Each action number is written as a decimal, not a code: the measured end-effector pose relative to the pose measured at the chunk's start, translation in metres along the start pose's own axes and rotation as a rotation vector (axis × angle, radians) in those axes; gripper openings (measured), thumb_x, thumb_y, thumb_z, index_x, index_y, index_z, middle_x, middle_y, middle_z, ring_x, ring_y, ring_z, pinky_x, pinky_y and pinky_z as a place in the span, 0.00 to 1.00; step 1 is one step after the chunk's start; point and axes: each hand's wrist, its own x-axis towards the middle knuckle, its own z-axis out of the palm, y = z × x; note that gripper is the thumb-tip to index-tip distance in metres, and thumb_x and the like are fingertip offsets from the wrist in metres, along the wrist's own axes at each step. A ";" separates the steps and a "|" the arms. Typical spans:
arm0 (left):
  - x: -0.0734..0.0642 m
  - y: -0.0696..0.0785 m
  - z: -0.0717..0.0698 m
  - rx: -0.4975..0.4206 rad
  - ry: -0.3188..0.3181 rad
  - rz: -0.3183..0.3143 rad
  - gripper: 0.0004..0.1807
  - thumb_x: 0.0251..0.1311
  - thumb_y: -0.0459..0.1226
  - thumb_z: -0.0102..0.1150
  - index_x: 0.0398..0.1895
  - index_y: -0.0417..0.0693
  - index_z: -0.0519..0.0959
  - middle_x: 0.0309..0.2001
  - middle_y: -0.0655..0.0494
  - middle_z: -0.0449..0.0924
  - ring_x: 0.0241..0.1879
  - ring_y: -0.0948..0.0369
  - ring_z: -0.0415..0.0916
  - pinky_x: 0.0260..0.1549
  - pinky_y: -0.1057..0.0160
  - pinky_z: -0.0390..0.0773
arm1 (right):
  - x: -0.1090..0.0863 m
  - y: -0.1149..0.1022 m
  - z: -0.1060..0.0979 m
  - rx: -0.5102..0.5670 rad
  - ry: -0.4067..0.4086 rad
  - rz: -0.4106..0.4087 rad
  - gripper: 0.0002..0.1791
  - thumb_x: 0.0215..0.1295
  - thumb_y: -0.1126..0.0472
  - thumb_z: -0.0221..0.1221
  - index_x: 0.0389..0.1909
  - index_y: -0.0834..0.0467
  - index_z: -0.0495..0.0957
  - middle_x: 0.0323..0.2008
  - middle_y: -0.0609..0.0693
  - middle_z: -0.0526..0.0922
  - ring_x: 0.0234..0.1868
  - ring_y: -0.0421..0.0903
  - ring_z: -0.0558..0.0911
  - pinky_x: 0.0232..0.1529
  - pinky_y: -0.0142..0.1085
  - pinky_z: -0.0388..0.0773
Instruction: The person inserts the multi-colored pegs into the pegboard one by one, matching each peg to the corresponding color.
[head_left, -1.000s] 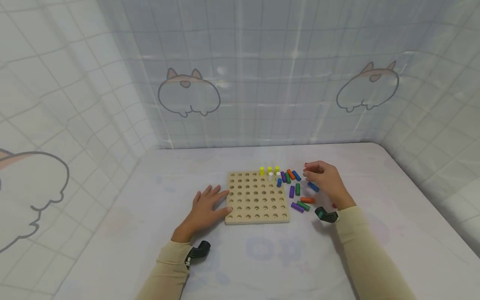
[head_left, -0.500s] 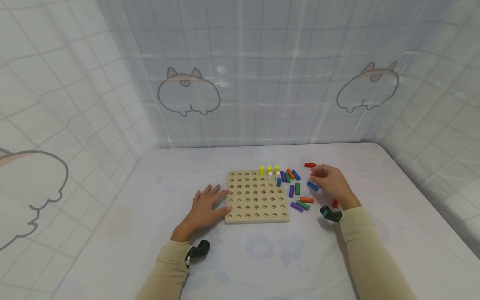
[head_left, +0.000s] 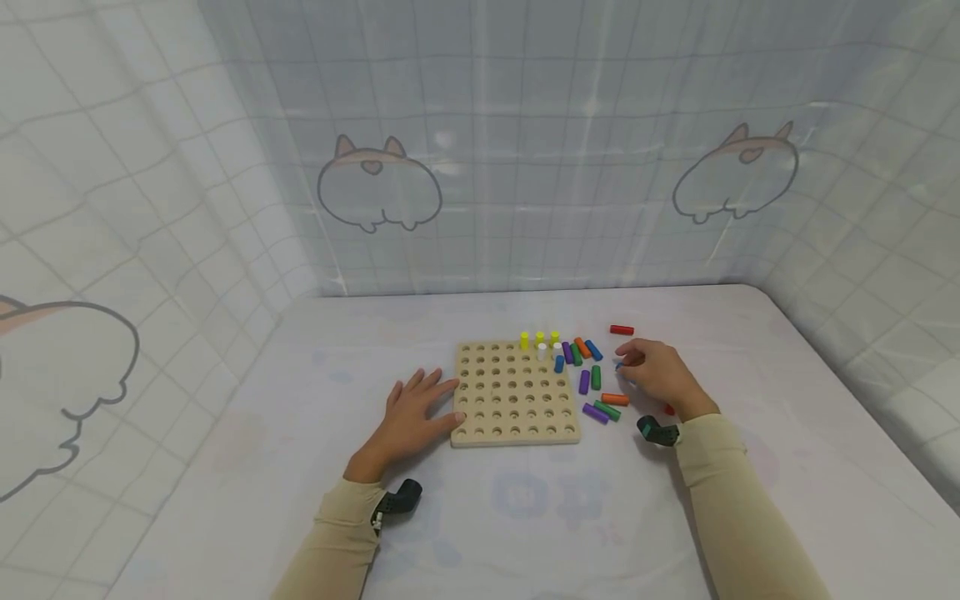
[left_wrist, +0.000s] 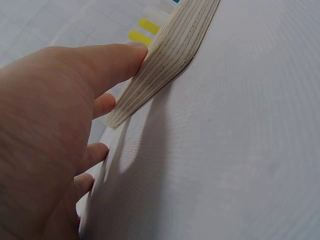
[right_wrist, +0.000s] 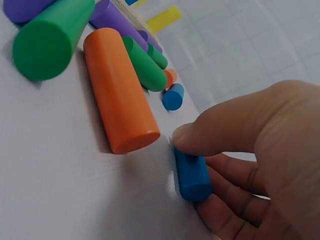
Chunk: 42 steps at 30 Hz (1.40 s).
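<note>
At the left edge of a pale wooden pegboard (head_left: 487, 422), my left hand (head_left: 411, 421) lies with fingers spread, thumb and fingertips against the rim. The left wrist view shows the thumb (left_wrist: 112, 62) pressed to the board's layered side. My right hand (head_left: 660, 373) is to the right of the board and pinches a blue peg (right_wrist: 192, 177) between thumb and fingers, low at the table. In the head view most of that peg is hidden by the fingers. Three yellow pegs (head_left: 524, 340), white pegs (head_left: 542, 352) and one blue peg (head_left: 559, 364) stand upright in the board's back right corner.
Loose orange (head_left: 615, 400), green (head_left: 596, 377) and purple pegs (head_left: 584, 382) lie right of the board. A red peg (head_left: 622, 330) lies behind the right hand, and another red peg (head_left: 670, 409) shows partly beside the wrist. A tiled curtain (head_left: 525, 208) hangs behind the table.
My right hand has left the red peg at the back, which now lies on the table, and has moved nearer to pinch the blue peg. The left hand has stayed in place.
</note>
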 end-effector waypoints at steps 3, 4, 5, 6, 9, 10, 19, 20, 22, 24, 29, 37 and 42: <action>0.000 0.000 0.000 0.000 -0.003 -0.005 0.38 0.64 0.61 0.57 0.74 0.56 0.68 0.77 0.47 0.55 0.78 0.44 0.40 0.70 0.35 0.34 | 0.000 0.001 -0.001 0.009 -0.003 -0.009 0.19 0.67 0.62 0.59 0.58 0.60 0.78 0.49 0.59 0.81 0.50 0.56 0.78 0.55 0.53 0.77; 0.000 0.001 0.000 0.001 -0.003 -0.006 0.38 0.64 0.61 0.57 0.74 0.56 0.68 0.77 0.47 0.55 0.78 0.44 0.40 0.70 0.35 0.34 | 0.001 0.001 -0.001 0.023 -0.005 -0.010 0.19 0.68 0.61 0.59 0.58 0.60 0.78 0.50 0.58 0.81 0.50 0.56 0.78 0.55 0.53 0.76; 0.000 0.001 0.000 0.002 -0.003 -0.005 0.38 0.64 0.61 0.57 0.74 0.56 0.68 0.77 0.47 0.55 0.78 0.44 0.40 0.70 0.35 0.34 | 0.001 0.000 -0.002 0.045 -0.008 -0.008 0.19 0.69 0.60 0.59 0.59 0.59 0.78 0.51 0.58 0.81 0.51 0.56 0.78 0.55 0.54 0.76; 0.000 0.001 0.000 0.003 -0.004 -0.004 0.38 0.65 0.61 0.57 0.74 0.56 0.68 0.77 0.47 0.55 0.78 0.44 0.40 0.70 0.34 0.34 | 0.001 0.000 -0.002 0.071 -0.010 -0.001 0.19 0.69 0.59 0.59 0.59 0.58 0.78 0.52 0.58 0.81 0.52 0.56 0.77 0.56 0.54 0.76; -0.001 0.002 -0.001 0.008 -0.002 0.001 0.38 0.65 0.61 0.56 0.74 0.56 0.69 0.77 0.46 0.55 0.78 0.43 0.40 0.70 0.34 0.34 | 0.000 -0.004 -0.004 0.160 -0.022 0.033 0.21 0.71 0.54 0.59 0.62 0.55 0.77 0.58 0.57 0.78 0.56 0.57 0.76 0.60 0.57 0.73; -0.001 0.002 -0.001 0.008 -0.002 0.002 0.38 0.65 0.61 0.56 0.74 0.56 0.69 0.77 0.46 0.56 0.78 0.43 0.40 0.70 0.34 0.34 | 0.000 -0.005 -0.004 0.180 -0.025 0.046 0.21 0.72 0.53 0.59 0.63 0.55 0.76 0.59 0.57 0.77 0.57 0.57 0.75 0.61 0.57 0.72; 0.000 0.004 -0.001 -0.007 0.009 0.019 0.38 0.65 0.61 0.57 0.74 0.55 0.69 0.77 0.46 0.56 0.77 0.42 0.41 0.70 0.34 0.34 | -0.001 -0.018 0.000 0.369 -0.044 0.109 0.23 0.72 0.49 0.59 0.63 0.52 0.78 0.61 0.54 0.76 0.48 0.55 0.82 0.60 0.53 0.72; 0.001 0.003 -0.001 -0.005 0.010 0.020 0.38 0.65 0.61 0.57 0.74 0.56 0.69 0.77 0.46 0.56 0.77 0.43 0.41 0.70 0.34 0.34 | -0.001 -0.018 0.001 0.389 -0.046 0.110 0.22 0.72 0.49 0.59 0.62 0.52 0.78 0.60 0.54 0.76 0.47 0.54 0.82 0.59 0.52 0.73; 0.001 0.002 0.000 0.003 0.014 0.023 0.38 0.65 0.62 0.56 0.74 0.56 0.69 0.77 0.46 0.56 0.77 0.42 0.41 0.70 0.34 0.35 | -0.001 -0.019 0.004 0.418 -0.050 0.102 0.22 0.72 0.49 0.60 0.62 0.52 0.79 0.59 0.55 0.77 0.45 0.54 0.83 0.57 0.50 0.76; 0.002 0.001 0.000 0.009 0.014 0.016 0.38 0.65 0.62 0.56 0.74 0.56 0.69 0.77 0.46 0.56 0.77 0.42 0.42 0.70 0.34 0.35 | 0.000 -0.021 0.007 0.454 -0.049 0.088 0.21 0.72 0.49 0.60 0.61 0.53 0.79 0.59 0.55 0.77 0.45 0.54 0.84 0.54 0.49 0.79; 0.001 0.003 -0.001 0.013 -0.005 -0.007 0.38 0.65 0.61 0.56 0.74 0.56 0.68 0.77 0.45 0.55 0.77 0.42 0.41 0.70 0.34 0.34 | 0.000 -0.026 0.012 0.505 -0.028 0.037 0.23 0.71 0.49 0.61 0.62 0.55 0.79 0.60 0.57 0.77 0.47 0.54 0.84 0.52 0.46 0.81; -0.001 0.007 -0.004 0.020 -0.012 -0.019 0.37 0.65 0.60 0.57 0.74 0.56 0.68 0.77 0.47 0.54 0.78 0.43 0.40 0.70 0.35 0.33 | 0.001 -0.036 0.020 0.659 -0.010 0.006 0.24 0.73 0.52 0.60 0.63 0.61 0.77 0.61 0.58 0.76 0.52 0.56 0.84 0.53 0.44 0.80; 0.000 0.007 -0.004 0.018 -0.006 -0.011 0.37 0.65 0.60 0.57 0.74 0.56 0.68 0.77 0.47 0.55 0.78 0.43 0.40 0.70 0.35 0.33 | 0.000 -0.040 0.021 0.729 -0.007 0.021 0.22 0.74 0.55 0.59 0.63 0.62 0.77 0.62 0.57 0.76 0.52 0.57 0.84 0.51 0.42 0.82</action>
